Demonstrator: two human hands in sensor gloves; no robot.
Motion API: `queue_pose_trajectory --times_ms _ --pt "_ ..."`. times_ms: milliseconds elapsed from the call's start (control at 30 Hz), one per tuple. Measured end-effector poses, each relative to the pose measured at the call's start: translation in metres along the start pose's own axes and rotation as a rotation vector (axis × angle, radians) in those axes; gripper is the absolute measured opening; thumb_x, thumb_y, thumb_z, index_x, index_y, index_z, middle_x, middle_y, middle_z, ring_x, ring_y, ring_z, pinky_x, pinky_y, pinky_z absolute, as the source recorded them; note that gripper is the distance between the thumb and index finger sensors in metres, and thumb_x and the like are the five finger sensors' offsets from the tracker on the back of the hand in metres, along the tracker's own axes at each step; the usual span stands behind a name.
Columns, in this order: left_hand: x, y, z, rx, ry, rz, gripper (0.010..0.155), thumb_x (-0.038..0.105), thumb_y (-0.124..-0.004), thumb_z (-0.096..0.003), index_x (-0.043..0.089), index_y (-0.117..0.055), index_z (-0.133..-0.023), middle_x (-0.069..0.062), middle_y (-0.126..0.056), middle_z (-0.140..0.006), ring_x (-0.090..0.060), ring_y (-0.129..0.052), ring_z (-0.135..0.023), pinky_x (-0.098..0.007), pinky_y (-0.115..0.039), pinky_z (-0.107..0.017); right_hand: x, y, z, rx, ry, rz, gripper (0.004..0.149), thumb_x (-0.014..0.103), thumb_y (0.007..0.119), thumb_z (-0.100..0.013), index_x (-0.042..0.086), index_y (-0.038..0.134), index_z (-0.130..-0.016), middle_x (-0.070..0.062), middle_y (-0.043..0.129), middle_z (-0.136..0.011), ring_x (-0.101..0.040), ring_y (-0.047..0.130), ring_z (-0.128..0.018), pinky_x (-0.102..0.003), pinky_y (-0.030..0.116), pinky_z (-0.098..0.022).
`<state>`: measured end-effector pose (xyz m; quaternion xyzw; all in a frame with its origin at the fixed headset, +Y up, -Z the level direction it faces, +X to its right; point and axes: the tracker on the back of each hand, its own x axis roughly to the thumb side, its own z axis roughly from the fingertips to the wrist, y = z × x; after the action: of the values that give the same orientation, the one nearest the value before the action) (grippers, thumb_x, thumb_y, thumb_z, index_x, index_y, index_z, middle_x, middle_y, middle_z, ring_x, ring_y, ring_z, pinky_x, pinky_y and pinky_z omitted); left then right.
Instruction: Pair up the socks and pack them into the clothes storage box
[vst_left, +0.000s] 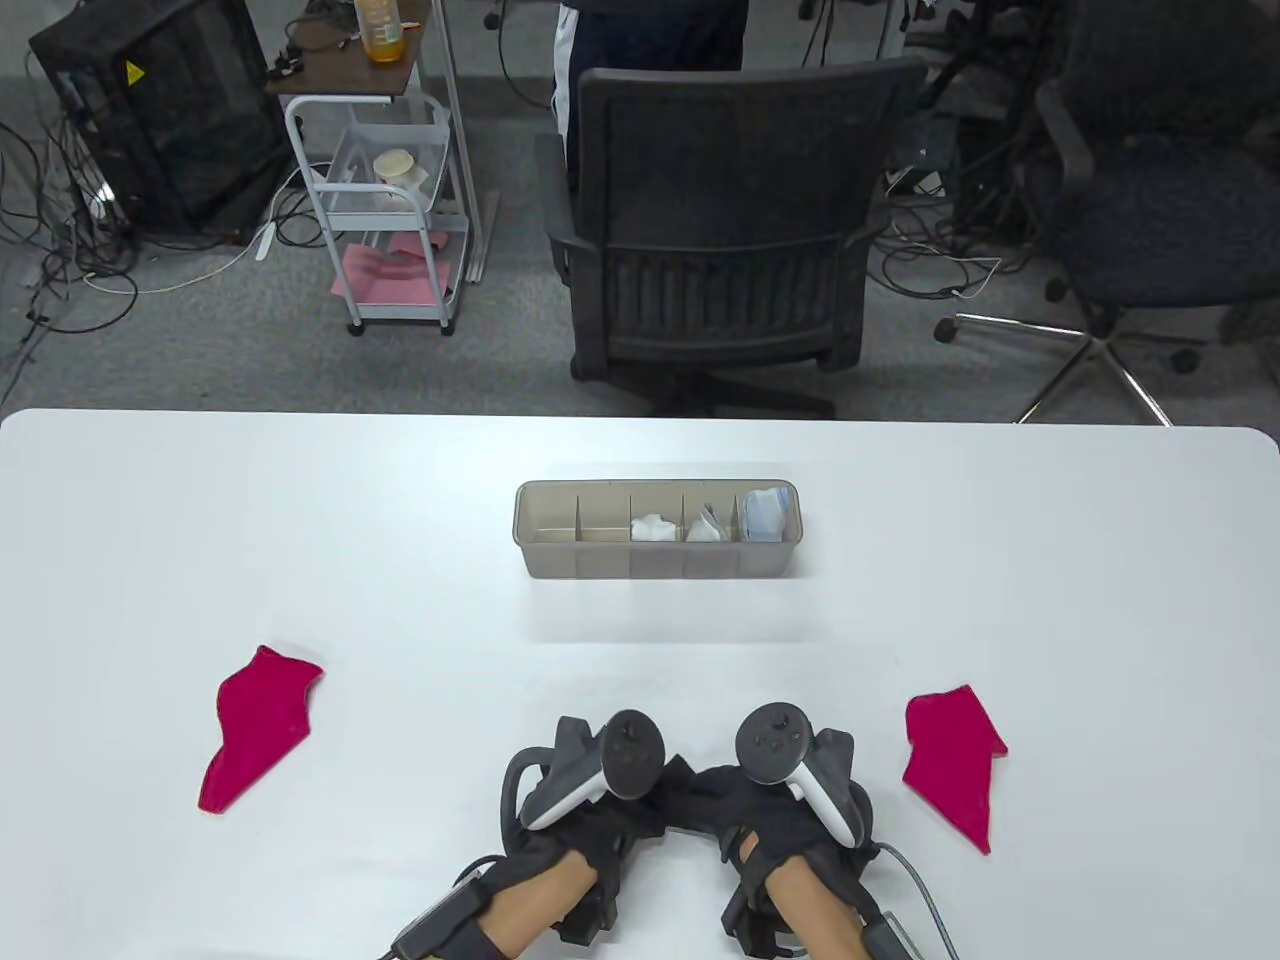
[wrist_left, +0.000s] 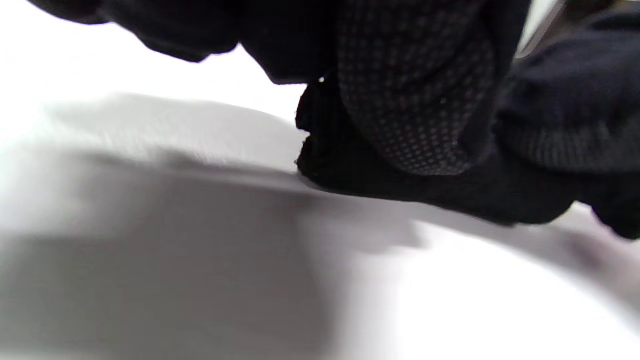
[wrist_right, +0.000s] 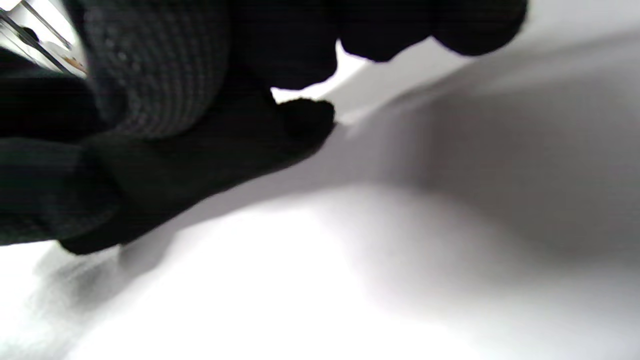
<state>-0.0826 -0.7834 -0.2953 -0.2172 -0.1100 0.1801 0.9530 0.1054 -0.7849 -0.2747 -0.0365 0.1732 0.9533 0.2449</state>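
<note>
The fingers of both hands are hidden under the trackers in the table view, so their state cannot be told there; the left hand (vst_left: 585, 800) and right hand (vst_left: 790, 800) sit side by side at 6 o'clock on the white surface (vst_left: 400, 520), with dark fabric, seemingly black socks (vst_left: 690, 790), bunched between and beneath them. The clothes storage box (vst_left: 657, 560) stands at the centre of the surface, toward 12 o'clock from the hands and well apart from them; its three right compartments hold light bundles, its two left ones look bare. One red sock (vst_left: 258, 725) lies flat at 9 o'clock of the hands, another red sock (vst_left: 952, 755) at 3 o'clock, both apart from the hands. In the left wrist view the dotted glove fingers (wrist_left: 415, 100) curl down onto a wad of black fabric (wrist_left: 400, 185) lying on the surface, apparently gripping it. In the right wrist view the dotted fingers (wrist_right: 155, 70) likewise press curled onto black fabric (wrist_right: 200, 160) resting on the surface, though blur hides the exact hold.
</note>
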Motion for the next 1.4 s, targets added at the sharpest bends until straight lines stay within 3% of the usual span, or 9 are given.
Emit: queue_pose_trajectory --times_ms 167,267,400,533,567,767,933,1133,1400 --pt "-0.024 0.005 -0.017 -0.153 0.062 0.232 0.050 0.040 -0.089 -0.0378 0.021 -0.091 -0.083 -0.003 -0.088 -0.037 -0.033 -0.082 -0.034 -0.061 -0.066 -0.039 0.024 0.003 0.017 -0.250 -0.147 0.307 0.053 0.049 0.096 -0.028 0.046 0.085 -0.079 0.011 0.089 -0.052 -0.015 0.082 -0.047 -0.043 0.070 -0.051" --pt "-0.034 0.004 -0.021 -0.193 0.133 0.313 0.048 0.043 -0.081 -0.0416 0.017 -0.096 -0.079 -0.003 -0.088 -0.032 -0.033 -0.082 -0.029 -0.061 -0.066 -0.036 0.033 0.010 0.015 -0.233 -0.158 0.475 0.047 0.055 0.086 -0.029 0.048 0.086 -0.076 0.013 0.089 -0.051 -0.014 0.083 -0.048 -0.042 0.071 -0.052" --pt "-0.029 0.005 -0.015 -0.096 0.145 0.237 0.047 0.046 -0.081 -0.0413 0.019 -0.097 -0.076 -0.003 -0.088 -0.036 -0.031 -0.082 -0.031 -0.059 -0.066 -0.037 0.025 0.011 0.004 -0.089 -0.065 0.255 0.045 0.048 0.078 -0.037 0.043 0.084 -0.081 0.008 0.088 -0.053 -0.018 0.080 -0.050 -0.045 0.066 -0.053" --pt "0.001 0.013 0.005 0.175 -0.036 0.004 0.043 0.033 -0.089 -0.0402 0.030 -0.088 -0.083 -0.003 -0.089 -0.049 -0.031 -0.081 -0.038 -0.059 -0.066 -0.041 0.019 0.010 -0.004 -0.070 -0.012 0.197 0.044 0.049 0.074 -0.038 0.043 0.085 -0.081 0.008 0.088 -0.051 -0.017 0.080 -0.049 -0.045 0.066 -0.053" --pt "0.007 0.012 0.010 0.187 -0.076 -0.049 0.052 0.034 -0.090 -0.0396 0.011 -0.090 -0.086 -0.001 -0.089 -0.049 -0.030 -0.082 -0.039 -0.059 -0.066 -0.041 0.018 0.010 -0.004 -0.078 -0.006 0.201 0.044 0.049 0.074 -0.038 0.043 0.085 -0.080 0.009 0.088 -0.051 -0.017 0.080 -0.048 -0.044 0.067 -0.052" --pt "0.022 -0.008 0.014 0.233 -0.153 -0.310 0.062 0.034 -0.093 -0.0357 0.013 -0.081 -0.092 -0.004 -0.089 -0.054 -0.032 -0.082 -0.042 -0.060 -0.065 -0.043 0.012 0.005 -0.003 -0.132 -0.017 0.108 0.045 0.049 0.083 -0.036 0.040 0.088 -0.080 0.009 0.091 -0.050 -0.016 0.083 -0.045 -0.043 0.070 -0.050" --pt "0.016 -0.004 0.005 0.168 -0.118 -0.215 0.059 0.037 -0.088 -0.0380 0.015 -0.082 -0.092 -0.005 -0.088 -0.055 -0.032 -0.081 -0.042 -0.060 -0.064 -0.043 0.024 0.000 0.013 -0.263 -0.209 0.278 0.056 0.047 0.097 -0.029 0.043 0.081 -0.083 0.012 0.088 -0.054 -0.015 0.082 -0.049 -0.043 0.070 -0.052" --pt "-0.003 0.002 -0.013 -0.125 -0.016 0.082 0.056 0.037 -0.082 -0.0431 0.017 -0.080 -0.096 -0.005 -0.084 -0.055 -0.034 -0.078 -0.045 -0.062 -0.061 -0.045 0.021 0.007 0.004 -0.116 -0.113 0.302 0.054 0.048 0.089 -0.031 0.044 0.080 -0.084 0.009 0.086 -0.061 -0.016 0.080 -0.055 -0.045 0.067 -0.056" --pt "0.012 -0.012 -0.007 -0.084 -0.103 -0.082 0.074 0.046 -0.084 -0.0408 0.015 -0.063 -0.105 -0.009 -0.068 -0.066 -0.037 -0.066 -0.057 -0.064 -0.050 -0.051 0.003 0.007 -0.013 0.054 0.007 0.067 0.052 0.045 0.081 -0.037 0.042 0.076 -0.089 0.006 0.080 -0.067 -0.019 0.074 -0.059 -0.047 0.060 -0.058"
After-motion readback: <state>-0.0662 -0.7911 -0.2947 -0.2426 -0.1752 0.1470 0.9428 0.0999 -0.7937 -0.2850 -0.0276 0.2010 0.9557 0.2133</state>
